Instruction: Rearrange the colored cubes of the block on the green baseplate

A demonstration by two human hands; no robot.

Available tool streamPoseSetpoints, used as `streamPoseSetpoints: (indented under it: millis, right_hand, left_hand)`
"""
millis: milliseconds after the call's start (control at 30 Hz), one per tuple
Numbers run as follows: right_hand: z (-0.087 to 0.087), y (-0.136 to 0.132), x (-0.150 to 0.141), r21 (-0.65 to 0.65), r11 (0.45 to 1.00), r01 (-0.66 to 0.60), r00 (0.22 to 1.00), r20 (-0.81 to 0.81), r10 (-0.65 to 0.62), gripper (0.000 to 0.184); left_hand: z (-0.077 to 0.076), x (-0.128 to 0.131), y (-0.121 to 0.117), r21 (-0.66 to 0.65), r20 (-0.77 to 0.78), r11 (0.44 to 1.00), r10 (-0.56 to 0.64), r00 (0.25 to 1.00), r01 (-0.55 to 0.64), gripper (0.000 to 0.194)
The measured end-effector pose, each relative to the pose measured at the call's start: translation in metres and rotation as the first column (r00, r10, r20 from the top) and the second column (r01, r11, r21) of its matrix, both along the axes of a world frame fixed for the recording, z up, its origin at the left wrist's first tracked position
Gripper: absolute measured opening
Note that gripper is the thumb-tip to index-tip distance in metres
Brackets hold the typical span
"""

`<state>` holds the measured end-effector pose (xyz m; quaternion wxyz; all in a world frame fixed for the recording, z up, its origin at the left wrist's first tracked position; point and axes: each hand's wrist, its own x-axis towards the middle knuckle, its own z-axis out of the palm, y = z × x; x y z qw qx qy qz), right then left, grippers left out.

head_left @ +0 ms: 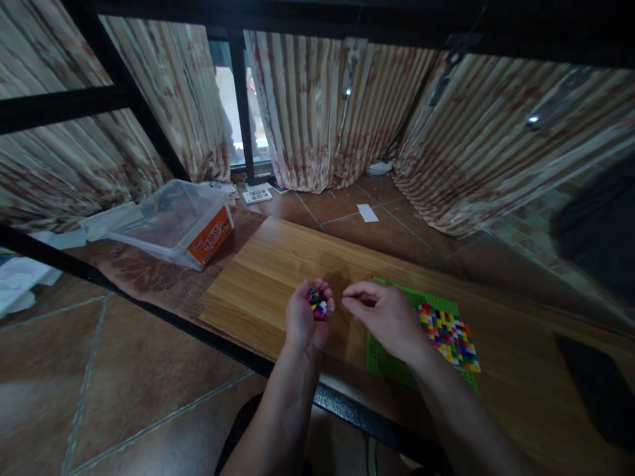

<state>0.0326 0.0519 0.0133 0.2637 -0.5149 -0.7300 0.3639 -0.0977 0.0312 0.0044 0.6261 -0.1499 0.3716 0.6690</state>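
Note:
My left hand [307, 316] is cupped over the wooden board [262, 277] and holds a small heap of coloured bricks [317, 304] in its palm. My right hand [384, 314] hovers just to the right of it, thumb and forefinger pinched together and pointing at the bricks; what they pinch, if anything, is too small to see. Under and right of my right hand lies a green baseplate [381, 360] with a patch of several coloured bricks [449, 334] pressed onto it.
A clear plastic box with an orange label [176, 225] lies tilted on the tiled floor at the left. Curtains [317, 106] hang behind, with papers [258, 195] on the floor below them. A black metal bar [149, 307] runs along the board's near edge. A dark flat object [600, 390] lies at the right.

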Motion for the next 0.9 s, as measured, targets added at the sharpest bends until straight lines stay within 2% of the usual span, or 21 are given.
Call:
streamPoseSetpoints:
  millis: [67, 167, 300, 367, 400, 467, 533, 600, 767, 900]
  right_hand:
    - [0.012, -0.004, -0.009, -0.053, 0.997, -0.063, 0.979, -0.198, 0.051, 0.013]
    - [0.020, -0.009, -0.023, -0.066, 0.995, -0.075, 0.933, -0.357, 0.046, 0.018]
    - [0.008, -0.011, -0.027, -0.072, 0.988, 0.134, 0.887, -0.436, -0.152, 0.021]
    - [-0.002, -0.011, -0.025, -0.022, 0.979, 0.203, 0.909, -0.368, -0.196, 0.020]
    - [-0.008, -0.011, -0.024, 0.016, 0.982, 0.186, 0.939, -0.297, -0.173, 0.019]
    - [-0.020, -0.012, -0.024, 0.072, 0.995, 0.068, 0.993, -0.100, -0.061, 0.017]
    - [-0.031, -0.013, -0.027, 0.086, 0.996, -0.036, 0.997, 0.075, 0.030, 0.022]
    - [-0.042, -0.014, -0.032, 0.090, 0.990, -0.105, 0.980, 0.176, 0.088, 0.023]
    - [-0.058, -0.014, -0.043, 0.164, 0.967, -0.197, 0.957, 0.247, 0.153, 0.015]
    - [-0.048, -0.020, -0.037, 0.178, 0.968, -0.177, 0.972, 0.184, 0.144, 0.017]
  left_hand:
    - [-0.001, 0.004, 0.001, 0.017, 0.037, 1.000, -0.020, 0.999, 0.019, 0.028]
    - [0.000, 0.006, 0.003, 0.047, 0.090, 0.999, -0.026, 0.996, 0.022, 0.030]
    - [0.006, -0.006, 0.003, 0.045, 0.147, 0.997, 0.058, 0.987, -0.065, 0.029]
    - [0.011, -0.020, 0.002, 0.049, 0.171, 0.994, 0.091, 0.981, -0.101, 0.028]
    - [0.013, -0.027, 0.001, 0.056, 0.179, 0.991, 0.109, 0.978, -0.121, 0.029]
    - [0.016, -0.040, -0.001, 0.086, 0.180, 0.983, 0.147, 0.973, -0.164, 0.031]
    - [0.018, -0.048, -0.004, 0.145, 0.156, 0.969, 0.179, 0.971, -0.202, 0.032]
    - [0.017, -0.051, -0.005, 0.167, 0.137, 0.966, 0.176, 0.975, -0.198, 0.031]
    - [0.015, -0.044, -0.005, 0.143, 0.103, 0.984, 0.093, 0.990, -0.107, 0.029]
    - [0.017, -0.038, -0.002, 0.120, 0.049, 0.992, 0.042, 0.998, -0.048, 0.028]
